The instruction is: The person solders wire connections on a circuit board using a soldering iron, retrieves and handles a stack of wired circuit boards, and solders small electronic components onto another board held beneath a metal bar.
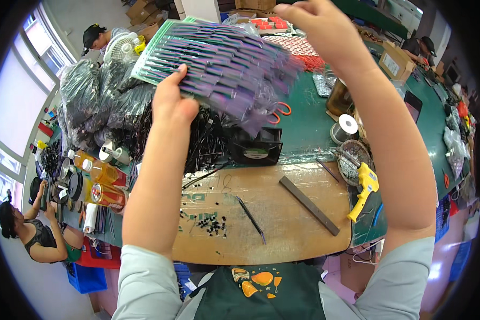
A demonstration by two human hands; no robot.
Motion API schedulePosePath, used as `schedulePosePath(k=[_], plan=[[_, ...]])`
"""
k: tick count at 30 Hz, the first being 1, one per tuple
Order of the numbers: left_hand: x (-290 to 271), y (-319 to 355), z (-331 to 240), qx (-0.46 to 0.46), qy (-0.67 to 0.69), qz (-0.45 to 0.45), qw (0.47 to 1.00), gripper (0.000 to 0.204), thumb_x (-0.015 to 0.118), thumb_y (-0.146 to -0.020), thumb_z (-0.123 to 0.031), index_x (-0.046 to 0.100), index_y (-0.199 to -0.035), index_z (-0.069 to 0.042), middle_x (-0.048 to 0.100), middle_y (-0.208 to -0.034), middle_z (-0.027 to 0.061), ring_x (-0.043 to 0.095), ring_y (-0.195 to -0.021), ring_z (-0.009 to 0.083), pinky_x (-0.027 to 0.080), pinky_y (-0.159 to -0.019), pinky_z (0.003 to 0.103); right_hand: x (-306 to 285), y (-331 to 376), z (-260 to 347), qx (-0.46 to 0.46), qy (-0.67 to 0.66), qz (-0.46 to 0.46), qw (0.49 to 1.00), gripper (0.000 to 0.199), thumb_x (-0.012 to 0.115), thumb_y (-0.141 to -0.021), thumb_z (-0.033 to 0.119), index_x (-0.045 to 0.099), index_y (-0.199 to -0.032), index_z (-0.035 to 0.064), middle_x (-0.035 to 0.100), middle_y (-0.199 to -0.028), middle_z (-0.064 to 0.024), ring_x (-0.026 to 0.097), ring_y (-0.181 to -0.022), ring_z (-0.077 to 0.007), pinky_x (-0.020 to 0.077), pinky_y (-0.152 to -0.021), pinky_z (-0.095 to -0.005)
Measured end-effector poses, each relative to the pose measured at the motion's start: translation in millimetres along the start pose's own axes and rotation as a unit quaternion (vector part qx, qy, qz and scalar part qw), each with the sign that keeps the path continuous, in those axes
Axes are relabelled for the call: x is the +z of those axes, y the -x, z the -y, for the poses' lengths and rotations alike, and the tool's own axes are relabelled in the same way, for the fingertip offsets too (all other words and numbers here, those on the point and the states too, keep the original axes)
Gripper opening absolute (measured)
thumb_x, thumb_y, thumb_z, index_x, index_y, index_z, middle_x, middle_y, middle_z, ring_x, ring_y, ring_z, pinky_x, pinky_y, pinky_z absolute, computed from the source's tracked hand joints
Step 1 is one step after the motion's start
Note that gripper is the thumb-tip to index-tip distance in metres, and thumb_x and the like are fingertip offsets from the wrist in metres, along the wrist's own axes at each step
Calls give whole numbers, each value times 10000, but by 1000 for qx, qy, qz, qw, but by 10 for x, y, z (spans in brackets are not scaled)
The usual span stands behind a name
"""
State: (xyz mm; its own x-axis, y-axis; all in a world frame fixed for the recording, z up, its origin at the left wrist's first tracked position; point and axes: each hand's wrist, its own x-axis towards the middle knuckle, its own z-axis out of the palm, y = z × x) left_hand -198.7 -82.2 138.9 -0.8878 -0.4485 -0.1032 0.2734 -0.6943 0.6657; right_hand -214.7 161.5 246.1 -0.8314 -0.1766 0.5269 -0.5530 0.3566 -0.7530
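Left hand (172, 98) gripping purple cable bundle (224, 64), right hand (325, 26) pinching its far end, above wooden board (261, 213)

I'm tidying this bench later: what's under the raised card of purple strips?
Below the card, held by the left hand: tangled black wires, a black fan, orange scissors. The scissor blades are covered.
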Motion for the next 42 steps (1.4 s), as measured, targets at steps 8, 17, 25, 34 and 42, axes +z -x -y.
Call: schedulePosePath(k=[8, 17, 25, 34, 42], plan=[[50, -820, 1051, -72, 127, -167, 975, 255, 500, -976, -82, 511, -1228, -42, 605, -1158, 128, 643, -981, 311, 540, -877, 545, 449, 48, -947, -57, 176, 110, 977, 592, 652, -854, 351, 509, -1337, 40, 536, -1338, -187, 498, -1262, -319, 378, -1070, -390], [-78, -151, 713, -332, -202, 85, 918, 679, 616, -928, -322, 328, -1303, 165, 478, -1292, 310, 540, -1178, 388, 448, -1028, 493, 1119, 84, -1789, -86, 278, 308, 906, 540, 600, -886, 240, 466, -1386, 87, 398, -1474, -166, 387, -1356, -323, 327, -1118, -397], [-711, -545, -123, 87, -597, 56, 795, 415, 709, -848, -263, 614, -1100, 53, 667, -1008, 148, 640, -819, 199, 524, -677, 323, 1217, 151, -1875, -141, 312, 292, 893, 500, 565, -910, 237, 467, -1395, 162, 358, -1516, -82, 356, -1380, -305, 302, -1118, -516], [-660, -727, 87, -55, -444, -15, 894, 217, 637, -886, -88, 589, -1076, 6, 679, -924, 120, 676, -839, 237, 545, -715, 385, 1065, 218, -1738, -123, 288, 195, 929, 456, 579, -894, 257, 528, -1328, 126, 471, -1425, -101, 421, -1336, -281, 301, -1119, -494], [-637, -663, 71, -22, -206, 35, 978, 193, 529, -953, -58, 525, -1120, 39, 640, -1053, 165, 661, -910, 274, 560, -821, 429, 857, 383, -1172, -10, -32, 67, 997, 254, 622, -900, 231, 677, -1040, 27, 686, -984, -117, 660, -875, -196, 502, -808, -313]])
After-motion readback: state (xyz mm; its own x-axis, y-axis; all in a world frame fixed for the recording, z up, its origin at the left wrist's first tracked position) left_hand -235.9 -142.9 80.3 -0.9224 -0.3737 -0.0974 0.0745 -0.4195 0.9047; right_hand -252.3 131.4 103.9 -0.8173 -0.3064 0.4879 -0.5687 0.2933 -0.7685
